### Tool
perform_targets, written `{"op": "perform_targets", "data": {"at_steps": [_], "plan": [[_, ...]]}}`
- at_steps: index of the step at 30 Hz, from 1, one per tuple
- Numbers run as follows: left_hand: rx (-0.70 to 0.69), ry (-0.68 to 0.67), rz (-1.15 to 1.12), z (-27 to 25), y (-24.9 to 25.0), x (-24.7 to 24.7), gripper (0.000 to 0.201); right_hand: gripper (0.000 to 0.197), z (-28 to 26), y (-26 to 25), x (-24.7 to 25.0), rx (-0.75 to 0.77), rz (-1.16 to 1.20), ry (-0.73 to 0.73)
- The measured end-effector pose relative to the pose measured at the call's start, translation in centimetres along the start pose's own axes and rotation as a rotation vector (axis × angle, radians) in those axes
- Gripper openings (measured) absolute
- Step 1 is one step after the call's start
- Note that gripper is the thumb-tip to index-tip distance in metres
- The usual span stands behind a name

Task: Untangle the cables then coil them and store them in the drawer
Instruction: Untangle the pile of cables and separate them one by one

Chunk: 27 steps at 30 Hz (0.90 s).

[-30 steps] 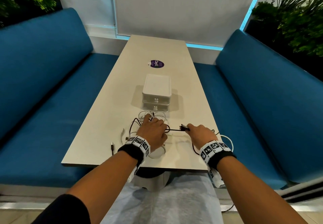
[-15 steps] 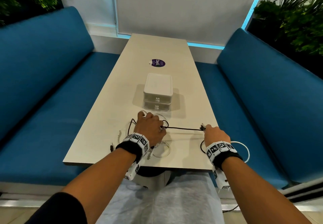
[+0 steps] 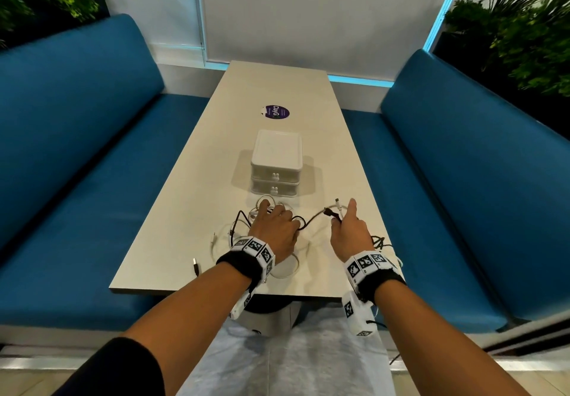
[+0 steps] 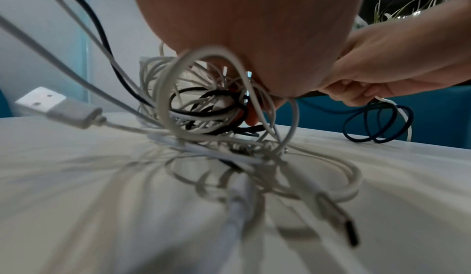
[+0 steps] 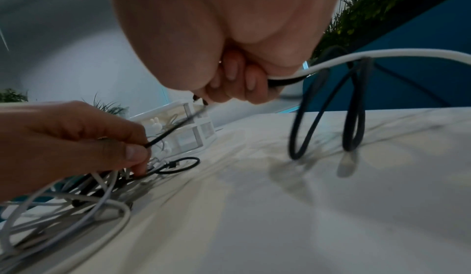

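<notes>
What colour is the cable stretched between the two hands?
Black cable, running from left hand to right hand; clearest in the head view.

Right hand back inward, lifted; black cable now slack.

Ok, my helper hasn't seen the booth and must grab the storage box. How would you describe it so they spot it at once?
Find the long pale table between the two blue benches. On its midline, beyond the cable tangle under the left hand, stands the small white drawer unit. It is the only boxy thing there: two stacked drawers, each with a little white rabbit-shaped knob.
</notes>
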<state>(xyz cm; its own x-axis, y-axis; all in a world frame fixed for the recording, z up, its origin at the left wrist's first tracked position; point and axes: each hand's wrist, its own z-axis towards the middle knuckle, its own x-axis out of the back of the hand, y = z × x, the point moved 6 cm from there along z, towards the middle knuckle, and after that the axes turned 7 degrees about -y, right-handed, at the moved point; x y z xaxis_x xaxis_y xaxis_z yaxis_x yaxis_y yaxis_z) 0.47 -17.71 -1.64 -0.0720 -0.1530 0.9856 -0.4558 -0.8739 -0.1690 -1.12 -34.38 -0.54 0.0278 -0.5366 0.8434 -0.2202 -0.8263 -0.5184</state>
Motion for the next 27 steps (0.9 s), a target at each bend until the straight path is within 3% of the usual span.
{"op": "perform_targets", "data": {"at_steps": [4, 11, 16, 20, 27], "plan": [[-0.002, -0.003, 0.017, 0.2, 0.0, -0.1, 0.025, 0.034, 0.1, 0.2, -0.3, 0.098, 0.011, -0.06], [-0.018, 0.006, -0.024, 0.6, 0.8, -0.1, 0.026, 0.028, -0.6, -1.8, -1.6, 0.299, 0.016, -0.174], [-0.059, 0.048, -0.09, 0.1, 0.0, -0.4, 0.025, 0.027, 0.0, -2.0, -3.6, 0.2, -0.026, -0.306], [-0.069, 0.049, -0.208, 0.0, -1.9, -0.1, 0.023, 0.032, 0.6, -1.8, -2.6, 0.173, -0.071, -0.29], [-0.011, 0.007, -0.282, 0.3, -2.6, 0.4, 0.039, 0.025, 1.4, -0.9, 0.1, 0.146, -0.101, -0.241]]}}
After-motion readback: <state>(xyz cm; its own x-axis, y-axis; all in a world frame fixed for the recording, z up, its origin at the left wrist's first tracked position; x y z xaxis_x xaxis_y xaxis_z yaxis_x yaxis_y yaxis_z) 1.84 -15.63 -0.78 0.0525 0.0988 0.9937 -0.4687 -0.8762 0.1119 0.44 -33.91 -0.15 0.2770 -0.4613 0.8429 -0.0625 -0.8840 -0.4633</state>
